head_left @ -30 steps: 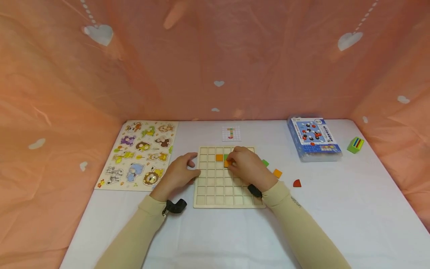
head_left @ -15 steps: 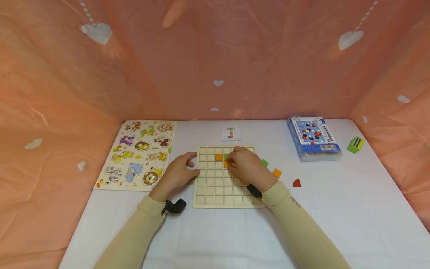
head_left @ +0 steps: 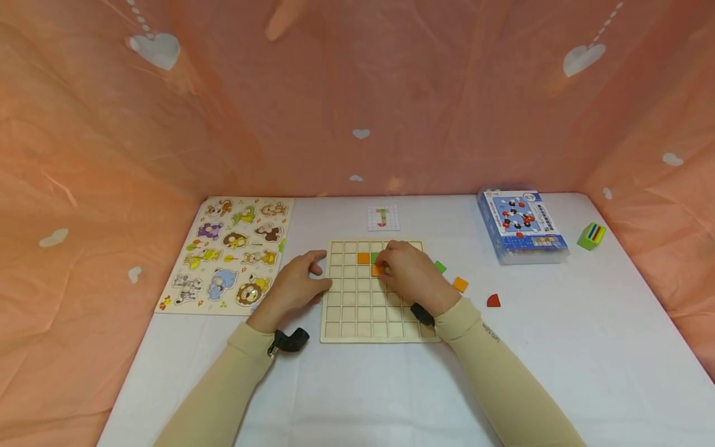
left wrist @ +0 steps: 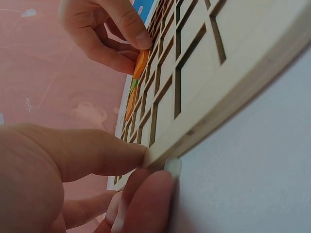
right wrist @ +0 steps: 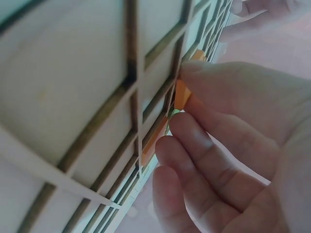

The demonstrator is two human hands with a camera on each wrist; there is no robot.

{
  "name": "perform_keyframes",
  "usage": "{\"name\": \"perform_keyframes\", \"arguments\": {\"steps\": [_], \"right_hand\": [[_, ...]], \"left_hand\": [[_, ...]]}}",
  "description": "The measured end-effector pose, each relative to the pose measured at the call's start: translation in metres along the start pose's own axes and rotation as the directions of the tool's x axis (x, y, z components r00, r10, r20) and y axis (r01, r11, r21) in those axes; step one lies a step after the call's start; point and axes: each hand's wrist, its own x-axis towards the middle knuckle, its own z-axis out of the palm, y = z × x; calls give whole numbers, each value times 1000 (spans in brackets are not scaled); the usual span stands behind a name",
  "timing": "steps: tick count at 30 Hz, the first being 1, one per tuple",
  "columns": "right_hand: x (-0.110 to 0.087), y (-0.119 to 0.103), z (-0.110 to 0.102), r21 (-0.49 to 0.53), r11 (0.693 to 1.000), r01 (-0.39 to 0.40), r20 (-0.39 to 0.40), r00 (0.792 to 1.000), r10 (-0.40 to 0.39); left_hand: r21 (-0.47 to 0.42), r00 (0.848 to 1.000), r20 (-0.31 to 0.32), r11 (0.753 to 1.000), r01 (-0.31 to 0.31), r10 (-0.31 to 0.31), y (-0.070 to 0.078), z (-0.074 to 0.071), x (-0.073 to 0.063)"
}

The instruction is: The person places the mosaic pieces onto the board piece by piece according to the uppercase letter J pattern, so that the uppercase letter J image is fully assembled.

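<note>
In the head view my left hand [head_left: 293, 285] is at the left edge of a wooden grid board [head_left: 349, 313]. The left wrist view shows its thumb on the board's rim and curled fingers against the edge below, pinching it. My right hand [head_left: 410, 270] reaches over the board's upper middle. Its thumb and index finger pinch an orange square tile [right wrist: 181, 94] at a cell. Another orange tile [head_left: 364, 258] sits in a cell up and to the left. A green tile [head_left: 375, 257] beside it is partly hidden by the right hand.
Right of the board lie a green tile [head_left: 440, 267], an orange tile [head_left: 460, 285] and a red quarter-round piece [head_left: 494, 301]. A pattern card [head_left: 383, 218] is behind the board. An animal puzzle [head_left: 226, 257] lies left; a blue-white box [head_left: 522, 226] and striped block [head_left: 591, 236] stand right.
The head view has tilted slightly, so the scene sits a little higher. Both hands keep their places on the board.
</note>
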Motion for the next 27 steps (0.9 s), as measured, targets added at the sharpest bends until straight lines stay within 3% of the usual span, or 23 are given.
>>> {"name": "perform_keyframes", "arguments": {"steps": [20, 27], "right_hand": [[1, 2, -3, -3, 1000, -2, -6, 1000, 2], [-3, 11, -11, 46, 998, -35, 0, 999, 35]], "left_hand": [[-7, 1000, 11, 1000, 4, -4, 2, 0, -1], [-5, 1000, 12, 1000, 7, -7, 2, 0, -1]]}}
